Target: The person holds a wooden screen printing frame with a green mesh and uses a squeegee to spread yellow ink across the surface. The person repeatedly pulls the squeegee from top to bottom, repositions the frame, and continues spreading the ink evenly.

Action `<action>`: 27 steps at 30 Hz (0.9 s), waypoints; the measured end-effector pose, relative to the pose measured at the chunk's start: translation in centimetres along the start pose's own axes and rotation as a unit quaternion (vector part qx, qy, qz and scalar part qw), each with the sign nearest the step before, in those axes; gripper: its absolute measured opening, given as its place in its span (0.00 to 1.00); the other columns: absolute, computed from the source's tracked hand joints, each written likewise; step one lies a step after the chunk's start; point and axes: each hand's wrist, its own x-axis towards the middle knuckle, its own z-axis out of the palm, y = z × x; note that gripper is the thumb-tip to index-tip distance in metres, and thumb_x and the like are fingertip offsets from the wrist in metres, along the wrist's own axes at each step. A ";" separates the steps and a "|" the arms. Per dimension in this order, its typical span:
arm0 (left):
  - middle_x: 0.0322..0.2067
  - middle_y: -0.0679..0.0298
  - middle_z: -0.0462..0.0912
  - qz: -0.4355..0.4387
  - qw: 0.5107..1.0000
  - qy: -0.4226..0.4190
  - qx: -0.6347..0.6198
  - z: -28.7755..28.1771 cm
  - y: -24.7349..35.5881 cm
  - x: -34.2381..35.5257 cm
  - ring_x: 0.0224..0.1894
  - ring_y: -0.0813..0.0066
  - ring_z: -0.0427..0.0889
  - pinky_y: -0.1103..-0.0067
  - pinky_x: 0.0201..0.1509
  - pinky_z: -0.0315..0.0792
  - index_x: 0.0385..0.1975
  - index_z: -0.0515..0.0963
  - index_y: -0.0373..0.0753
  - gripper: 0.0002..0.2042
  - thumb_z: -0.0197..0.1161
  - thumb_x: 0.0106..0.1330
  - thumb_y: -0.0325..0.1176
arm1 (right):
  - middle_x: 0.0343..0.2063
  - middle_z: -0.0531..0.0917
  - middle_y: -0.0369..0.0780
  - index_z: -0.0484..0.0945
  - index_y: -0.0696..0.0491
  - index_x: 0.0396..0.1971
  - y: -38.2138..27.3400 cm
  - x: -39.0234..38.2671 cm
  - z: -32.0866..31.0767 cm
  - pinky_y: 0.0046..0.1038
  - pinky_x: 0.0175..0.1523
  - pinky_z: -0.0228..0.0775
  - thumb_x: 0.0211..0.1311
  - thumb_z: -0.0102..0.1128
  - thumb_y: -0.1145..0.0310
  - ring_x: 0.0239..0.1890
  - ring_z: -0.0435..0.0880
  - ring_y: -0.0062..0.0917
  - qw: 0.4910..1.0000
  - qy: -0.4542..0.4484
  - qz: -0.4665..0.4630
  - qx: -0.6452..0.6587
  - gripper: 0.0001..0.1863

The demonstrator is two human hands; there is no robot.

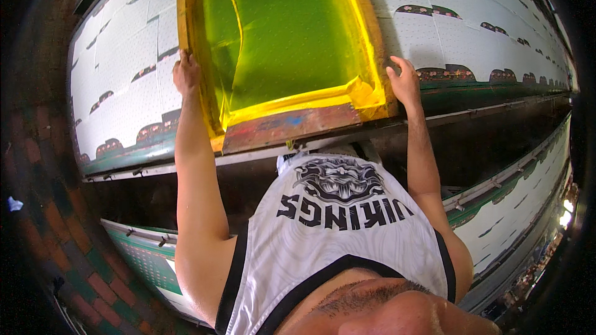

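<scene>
A screen printing frame lies over the long table in front of me. Its wooden sides are edged with bright yellow tape or ink, and a green-yellow mesh fills it. Yellow ink forms a ridge down the mesh's left part and a thicker patch in the near right corner. A paint-stained wooden board runs along the near side. My left hand is closed on the frame's left side. Beside the right side, my right hand has thumb and fingers apart, holding nothing; whether it touches the wood I cannot tell.
White sheets with dark floral cut-out shapes cover the long green-edged table. Behind me runs a second similar table, with a dark gap between. A brick floor lies at the left, with a small pale scrap.
</scene>
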 end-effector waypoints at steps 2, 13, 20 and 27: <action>0.48 0.51 0.87 0.003 1.000 -0.003 0.010 0.0 0.1 0.0 0.55 0.49 0.85 0.57 0.58 0.80 0.73 0.75 0.49 0.25 0.54 0.82 0.49 | 0.63 0.83 0.51 0.79 0.58 0.66 3.8 2.2 0.6 0.44 0.70 0.76 0.74 0.69 0.61 0.66 0.83 0.44 0.992 -0.021 0.065 0.110 0.26; 0.51 0.54 0.89 -0.034 0.999 -0.026 0.001 -1.7 2.7 -0.9 0.54 0.52 0.87 0.60 0.59 0.80 0.73 0.77 0.48 0.25 0.60 0.79 0.46 | 0.55 0.84 0.54 0.79 0.63 0.61 1.1 5.5 4.6 0.50 0.63 0.78 0.58 0.77 0.55 0.58 0.85 0.52 0.999 -0.031 0.031 -0.032 0.36; 0.44 0.51 0.91 0.015 0.998 -0.017 -0.061 -0.5 1.7 0.0 0.48 0.51 0.90 0.61 0.52 0.81 0.69 0.81 0.42 0.24 0.66 0.76 0.42 | 0.40 0.86 0.51 0.83 0.62 0.43 -0.5 5.2 1.6 0.49 0.50 0.81 0.50 0.76 0.61 0.45 0.87 0.50 0.999 0.009 -0.038 0.011 0.24; 0.43 0.59 0.93 -0.028 0.987 -0.035 -0.155 0.4 1.2 2.1 0.42 0.73 0.88 0.74 0.51 0.82 0.70 0.80 0.36 0.25 0.70 0.77 0.40 | 0.36 0.85 0.51 0.82 0.60 0.36 -1.9 7.0 -4.6 0.50 0.45 0.80 0.48 0.75 0.60 0.39 0.88 0.49 0.992 0.078 -0.099 0.003 0.21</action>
